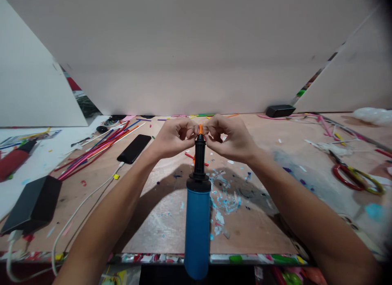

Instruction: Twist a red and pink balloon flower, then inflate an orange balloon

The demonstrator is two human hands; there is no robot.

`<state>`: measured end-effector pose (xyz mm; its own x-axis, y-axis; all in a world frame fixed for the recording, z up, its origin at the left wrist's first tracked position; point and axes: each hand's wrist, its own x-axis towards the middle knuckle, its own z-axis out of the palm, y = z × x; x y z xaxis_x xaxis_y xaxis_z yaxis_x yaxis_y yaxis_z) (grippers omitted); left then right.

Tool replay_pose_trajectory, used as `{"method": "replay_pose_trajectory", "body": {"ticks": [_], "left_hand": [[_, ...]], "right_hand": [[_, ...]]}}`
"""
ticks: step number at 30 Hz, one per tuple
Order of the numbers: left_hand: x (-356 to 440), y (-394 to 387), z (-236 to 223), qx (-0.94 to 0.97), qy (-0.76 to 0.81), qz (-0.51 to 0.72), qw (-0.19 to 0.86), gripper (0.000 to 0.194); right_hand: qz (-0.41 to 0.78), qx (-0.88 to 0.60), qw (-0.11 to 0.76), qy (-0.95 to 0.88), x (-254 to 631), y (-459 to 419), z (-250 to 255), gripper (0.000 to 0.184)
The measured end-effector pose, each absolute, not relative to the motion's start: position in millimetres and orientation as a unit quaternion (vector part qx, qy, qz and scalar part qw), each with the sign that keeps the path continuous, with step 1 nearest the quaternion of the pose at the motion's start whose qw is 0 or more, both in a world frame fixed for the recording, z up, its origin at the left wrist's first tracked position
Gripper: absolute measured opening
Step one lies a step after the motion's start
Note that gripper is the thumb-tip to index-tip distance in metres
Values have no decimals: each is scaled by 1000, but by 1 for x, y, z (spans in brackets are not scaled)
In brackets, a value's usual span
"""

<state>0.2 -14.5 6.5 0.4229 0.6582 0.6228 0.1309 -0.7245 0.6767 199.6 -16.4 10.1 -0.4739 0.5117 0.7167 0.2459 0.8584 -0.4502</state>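
A blue balloon pump (pixel 197 228) with a black ribbed nozzle section (pixel 200 158) points away from me, its far tip between my hands. Around that tip sits a small orange balloon (pixel 200 129). My left hand (pixel 179 136) pinches the balloon's left side with thumb and fingers. From the other side, my right hand (pixel 228 137) pinches it the same way. Most of the balloon is hidden behind my fingers. The pump's near end extends past the table's front edge.
On the left lie a phone (pixel 134 149) with a white cable, a dark box-shaped device (pixel 33 205) and several coloured sticks (pixel 98 148). Scissors (pixel 357 177) lie at right, near a black box (pixel 280 110). Blue scraps (pixel 225 199) litter the wooden table (pixel 153 236); white panels stand behind.
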Motion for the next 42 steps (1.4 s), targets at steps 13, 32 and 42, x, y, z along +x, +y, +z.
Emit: {"method": "replay_pose_trajectory", "body": {"ticks": [13,32,42], "left_hand": [[-8,4,-7,664,284,371,584,25],[4,72,29,265,210,692,638,42],[27,107,-45,164,279,586,742,36]], "right_hand": [[127,-264,420,-859,200,-11,5,14],[566,-369,339,-655,193,30,-41,38],[834,-361,255,-332,162,-12,-65,39]]}}
